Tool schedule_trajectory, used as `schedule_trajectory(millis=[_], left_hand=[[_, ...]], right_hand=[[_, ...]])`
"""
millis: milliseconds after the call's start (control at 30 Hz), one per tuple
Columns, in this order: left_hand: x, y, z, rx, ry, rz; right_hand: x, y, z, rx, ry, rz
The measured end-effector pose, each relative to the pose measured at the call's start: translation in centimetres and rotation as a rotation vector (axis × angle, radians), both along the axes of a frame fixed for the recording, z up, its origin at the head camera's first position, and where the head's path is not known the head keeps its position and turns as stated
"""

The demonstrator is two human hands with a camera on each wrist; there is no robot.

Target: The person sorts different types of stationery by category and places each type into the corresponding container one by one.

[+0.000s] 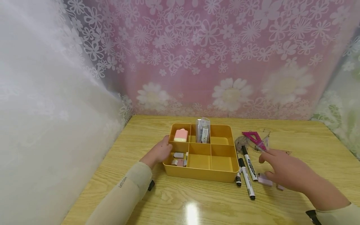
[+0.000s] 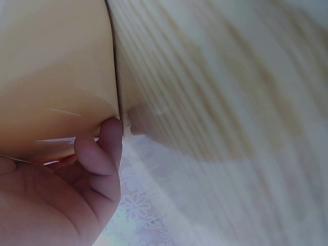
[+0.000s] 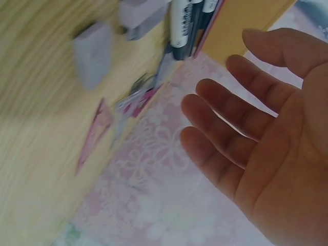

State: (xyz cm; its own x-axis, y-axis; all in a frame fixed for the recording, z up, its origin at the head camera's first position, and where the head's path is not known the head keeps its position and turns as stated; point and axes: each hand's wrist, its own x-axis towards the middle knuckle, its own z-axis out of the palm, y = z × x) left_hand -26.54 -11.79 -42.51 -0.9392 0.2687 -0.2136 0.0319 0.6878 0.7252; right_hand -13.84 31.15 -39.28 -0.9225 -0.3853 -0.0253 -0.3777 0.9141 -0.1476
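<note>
A yellow organizer box (image 1: 199, 174) with several compartments stands on the table. My left hand (image 1: 161, 151) grips its left side; in the left wrist view, the curled fingers (image 2: 97, 164) are at the box wall. My right hand (image 1: 289, 168) is held above the table right of the box. Its fingers are relaxed and slightly bent, with nothing in them. Near it are pale purple erasers (image 1: 265, 180), also visible as a block (image 3: 93, 55) in the right wrist view. Whiteboard markers (image 1: 247, 178) lie between this hand and the box.
Small erasers (image 1: 178, 155) fill the front left compartment. A pink-and-cream item (image 1: 181, 135) sits behind them, and a clear pack (image 1: 203, 130) stands in the back middle one. Beyond my right hand lie a magenta set square (image 1: 253, 137) and clear drawing tools. A flowered curtain (image 1: 197, 62) hangs behind.
</note>
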Motion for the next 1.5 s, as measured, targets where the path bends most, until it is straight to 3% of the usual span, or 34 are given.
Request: schedule_trajectory(millis=[300, 467, 700, 1133, 1500], left_hand=[[0.1, -0.1, 0.0, 0.012, -0.007, -0.001], [0.0, -0.1, 0.1, -0.007, 0.006, -0.007], [-0.1, 0.0, 0.0, 0.0, -0.005, 0.009], [-0.2, -0.1, -0.2, -0.007, -0.002, 0.007], [-0.1, 0.0, 0.0, 0.006, -0.01, 0.009]], right_hand=[[0.4, 2.2, -1.6, -0.009, -0.197, -0.067], [0.7, 2.8, -2.9, -0.039, -0.243, -0.079], [0.8, 3.1, -4.6, 0.005, -0.176, -0.088], [0.6, 2.9, -4.6, 0.028, -0.121, -0.072], [0.2, 1.0, -2.3, -0.013, 0.014, -0.022]])
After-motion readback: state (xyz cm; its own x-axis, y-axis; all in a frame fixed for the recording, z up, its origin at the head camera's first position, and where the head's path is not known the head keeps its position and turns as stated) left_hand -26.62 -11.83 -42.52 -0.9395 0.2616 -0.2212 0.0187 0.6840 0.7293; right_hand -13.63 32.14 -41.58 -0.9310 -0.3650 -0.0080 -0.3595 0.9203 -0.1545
